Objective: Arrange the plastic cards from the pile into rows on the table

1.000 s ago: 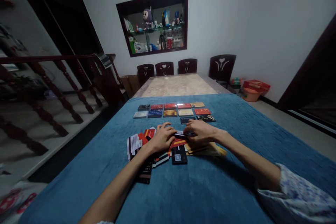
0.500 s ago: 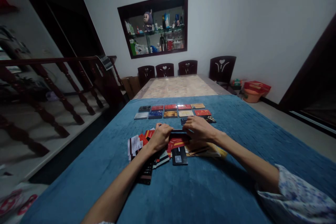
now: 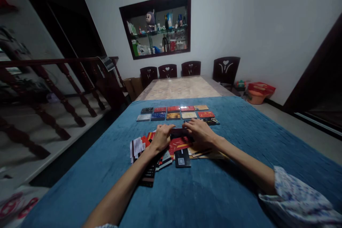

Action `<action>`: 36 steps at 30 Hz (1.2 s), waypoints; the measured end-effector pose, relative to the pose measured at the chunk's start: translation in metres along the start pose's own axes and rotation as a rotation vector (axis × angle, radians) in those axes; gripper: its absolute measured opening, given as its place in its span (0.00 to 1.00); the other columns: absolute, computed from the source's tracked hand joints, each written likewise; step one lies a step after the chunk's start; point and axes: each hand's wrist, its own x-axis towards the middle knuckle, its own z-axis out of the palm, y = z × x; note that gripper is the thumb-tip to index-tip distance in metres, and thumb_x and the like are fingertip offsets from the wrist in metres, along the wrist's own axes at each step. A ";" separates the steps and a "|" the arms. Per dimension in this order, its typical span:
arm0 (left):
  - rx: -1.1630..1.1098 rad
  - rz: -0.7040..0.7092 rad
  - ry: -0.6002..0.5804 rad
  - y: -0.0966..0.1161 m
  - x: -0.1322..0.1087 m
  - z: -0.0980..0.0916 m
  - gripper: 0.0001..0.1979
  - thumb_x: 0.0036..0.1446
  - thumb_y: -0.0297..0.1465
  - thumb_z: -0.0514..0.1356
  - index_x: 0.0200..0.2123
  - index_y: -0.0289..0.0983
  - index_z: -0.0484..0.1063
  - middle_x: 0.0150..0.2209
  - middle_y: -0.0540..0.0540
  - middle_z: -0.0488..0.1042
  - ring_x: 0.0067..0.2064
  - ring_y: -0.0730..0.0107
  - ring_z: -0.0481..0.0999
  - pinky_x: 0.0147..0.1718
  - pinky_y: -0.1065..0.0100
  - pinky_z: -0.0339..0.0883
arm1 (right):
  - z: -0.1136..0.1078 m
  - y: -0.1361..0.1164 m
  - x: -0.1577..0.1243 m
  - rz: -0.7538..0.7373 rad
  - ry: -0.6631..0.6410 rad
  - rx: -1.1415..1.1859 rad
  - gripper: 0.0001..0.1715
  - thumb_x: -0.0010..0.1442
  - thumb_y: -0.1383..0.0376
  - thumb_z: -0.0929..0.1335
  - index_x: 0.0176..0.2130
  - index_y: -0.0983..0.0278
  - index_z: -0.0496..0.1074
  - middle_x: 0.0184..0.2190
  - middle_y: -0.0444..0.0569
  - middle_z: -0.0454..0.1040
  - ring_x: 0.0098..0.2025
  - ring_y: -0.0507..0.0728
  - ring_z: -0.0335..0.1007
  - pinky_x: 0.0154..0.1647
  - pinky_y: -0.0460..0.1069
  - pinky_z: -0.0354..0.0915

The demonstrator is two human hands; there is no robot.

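Both my hands meet over a loose heap of cards on a blue cloth. My left hand and my right hand pinch a dark card between them, one at each end, just above the heap. A black card lies at the heap's near edge. Beyond my hands, cards are laid out in neat rows, with a partial third row beside my right fingers.
The blue cloth covers the near part of a long table; bare marble top shows beyond it. Several dark chairs stand at the far end. A wooden stair railing runs on the left. A red basin sits on the floor at right.
My hands have lifted the dark card off the heap and carried it a little farther away, towards the laid-out rows. My right hand has shifted left.
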 end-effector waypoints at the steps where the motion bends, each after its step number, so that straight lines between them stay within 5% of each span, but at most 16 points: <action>1: 0.008 0.001 0.003 0.000 0.000 0.000 0.22 0.55 0.15 0.53 0.50 0.38 0.73 0.43 0.44 0.79 0.44 0.63 0.75 0.49 0.60 0.60 | 0.001 0.000 0.000 0.009 0.000 -0.004 0.13 0.62 0.71 0.65 0.47 0.62 0.73 0.37 0.51 0.78 0.41 0.57 0.68 0.39 0.49 0.57; 10: 0.110 -0.003 -0.029 0.003 0.001 -0.003 0.14 0.59 0.20 0.53 0.44 0.38 0.73 0.40 0.44 0.78 0.43 0.61 0.74 0.46 0.61 0.61 | 0.000 -0.009 -0.001 0.075 -0.082 -0.032 0.17 0.64 0.70 0.64 0.52 0.62 0.71 0.39 0.53 0.77 0.42 0.58 0.69 0.42 0.49 0.58; 18: 0.139 -0.077 -0.076 0.005 0.001 0.000 0.19 0.61 0.20 0.51 0.52 0.38 0.69 0.42 0.43 0.79 0.45 0.60 0.75 0.46 0.60 0.62 | 0.002 -0.012 -0.001 0.140 -0.181 -0.028 0.28 0.64 0.67 0.66 0.62 0.59 0.64 0.43 0.54 0.77 0.46 0.62 0.71 0.44 0.52 0.59; 25: 0.094 -0.125 -0.068 0.004 0.006 0.004 0.23 0.60 0.20 0.52 0.58 0.35 0.63 0.45 0.39 0.77 0.47 0.56 0.75 0.48 0.58 0.62 | 0.007 -0.011 -0.002 0.125 -0.131 -0.040 0.31 0.61 0.70 0.67 0.62 0.61 0.63 0.46 0.55 0.74 0.49 0.61 0.67 0.46 0.52 0.59; 36: 0.048 -0.135 -0.025 0.002 0.006 0.000 0.16 0.59 0.21 0.52 0.50 0.37 0.66 0.42 0.42 0.76 0.45 0.59 0.74 0.46 0.59 0.63 | 0.007 -0.009 0.000 0.089 -0.047 -0.011 0.31 0.59 0.70 0.68 0.61 0.64 0.64 0.47 0.58 0.69 0.50 0.63 0.62 0.44 0.53 0.59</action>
